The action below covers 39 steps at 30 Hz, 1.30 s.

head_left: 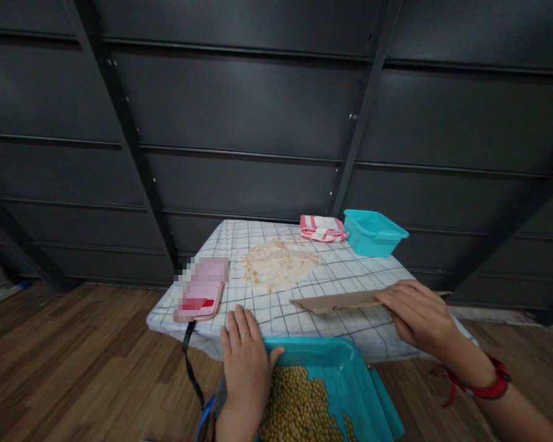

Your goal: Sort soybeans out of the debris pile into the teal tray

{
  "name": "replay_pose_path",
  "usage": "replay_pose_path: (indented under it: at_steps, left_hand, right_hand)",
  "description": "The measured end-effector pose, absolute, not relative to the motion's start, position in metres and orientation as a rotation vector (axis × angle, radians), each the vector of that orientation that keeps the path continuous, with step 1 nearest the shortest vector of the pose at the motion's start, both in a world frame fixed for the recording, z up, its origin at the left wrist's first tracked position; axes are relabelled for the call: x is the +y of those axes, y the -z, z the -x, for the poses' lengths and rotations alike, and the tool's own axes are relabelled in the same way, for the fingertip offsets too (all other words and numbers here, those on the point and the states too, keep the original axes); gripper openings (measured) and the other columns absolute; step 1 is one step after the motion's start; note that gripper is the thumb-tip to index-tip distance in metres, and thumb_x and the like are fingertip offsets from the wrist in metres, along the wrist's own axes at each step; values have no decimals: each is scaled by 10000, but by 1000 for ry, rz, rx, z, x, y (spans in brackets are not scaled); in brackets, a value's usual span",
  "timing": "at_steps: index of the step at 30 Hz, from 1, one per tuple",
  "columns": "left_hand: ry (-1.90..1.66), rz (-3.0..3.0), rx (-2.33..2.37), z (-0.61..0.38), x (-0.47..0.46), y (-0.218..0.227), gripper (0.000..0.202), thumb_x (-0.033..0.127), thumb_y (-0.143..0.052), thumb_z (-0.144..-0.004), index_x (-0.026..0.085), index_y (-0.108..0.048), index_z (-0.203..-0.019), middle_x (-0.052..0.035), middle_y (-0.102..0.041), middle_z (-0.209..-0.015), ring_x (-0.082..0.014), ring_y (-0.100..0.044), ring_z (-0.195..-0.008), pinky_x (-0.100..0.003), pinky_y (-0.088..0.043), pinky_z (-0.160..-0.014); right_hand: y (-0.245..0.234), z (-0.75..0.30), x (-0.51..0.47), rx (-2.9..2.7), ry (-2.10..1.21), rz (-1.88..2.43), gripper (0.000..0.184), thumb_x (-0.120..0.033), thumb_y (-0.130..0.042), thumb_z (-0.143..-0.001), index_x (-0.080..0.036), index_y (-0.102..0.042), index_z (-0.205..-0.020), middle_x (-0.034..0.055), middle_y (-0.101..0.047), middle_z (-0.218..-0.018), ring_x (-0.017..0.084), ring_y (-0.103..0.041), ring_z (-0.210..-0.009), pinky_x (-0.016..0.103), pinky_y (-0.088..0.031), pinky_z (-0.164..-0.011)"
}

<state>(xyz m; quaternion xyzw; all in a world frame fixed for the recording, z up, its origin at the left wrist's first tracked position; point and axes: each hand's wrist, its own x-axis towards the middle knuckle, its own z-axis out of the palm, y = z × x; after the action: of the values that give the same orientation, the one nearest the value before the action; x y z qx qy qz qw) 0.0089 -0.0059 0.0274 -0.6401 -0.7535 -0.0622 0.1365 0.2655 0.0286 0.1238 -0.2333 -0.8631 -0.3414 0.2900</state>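
My left hand lies with its fingers stretched out over the left rim of a teal plastic bin, the fingertips reaching the table edge. Inside the bin are many small round yellow-green beans. My right hand grips a flat piece of brown cardboard, held low over the right front of the table. Beyond the hands, a spread heap of pale powder with yellowish bits around it lies on the checked cloth.
A pink device or case, partly blurred, lies at the table's left, with a black strap hanging down. At the back right are a folded pink-and-white striped towel and a smaller teal bin. A dark panelled wall stands behind the table.
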Motion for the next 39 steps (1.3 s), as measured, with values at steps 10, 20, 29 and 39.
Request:
replay_pose_path:
  at_steps: [10,20,29,39]
  left_hand:
    - [166,1858,-2166,-10,-7,-26,719,424,-552,-673,-10,-380,-1221,-249,-349,-1317,-360,-331,-1208,-481,-326,-963]
    - [195,1875,-2172,-10,-8,-24,673,386,-527,-697,-3,-378,-1225,-252,-346,-1320,-357,-324,-1214,-492,-313,-970]
    - [178,1871,-2197,-10,-8,-26,813,516,-560,-640,-12,-364,-1227,-258,-337,-1319,-376,-308,-1216,-495,-310,-973]
    - [109,1853,-2192,-10,-8,-27,769,511,-520,-677,4,-359,-1232,-240,-332,-1325,-355,-325,-1213,-475,-329,-967]
  right_hand:
    - [-122,-266,-9,-2397,667,625,335,0,-371,-726,-178,-505,-977,22,-599,-724,149,-528,-655,313,-457,-626]
    - [-130,-261,-20,-2348,790,528,283,-17,-412,-726,-169,-542,-925,59,-614,-725,173,-551,-689,329,-466,-633]
    - [-116,-234,35,-2218,1013,577,336,33,-342,-671,-146,-527,-886,51,-623,-704,153,-538,-650,319,-439,-635]
    - [-112,-215,53,-2243,1001,515,315,33,-342,-683,-109,-549,-874,72,-615,-699,159,-526,-663,319,-438,-623]
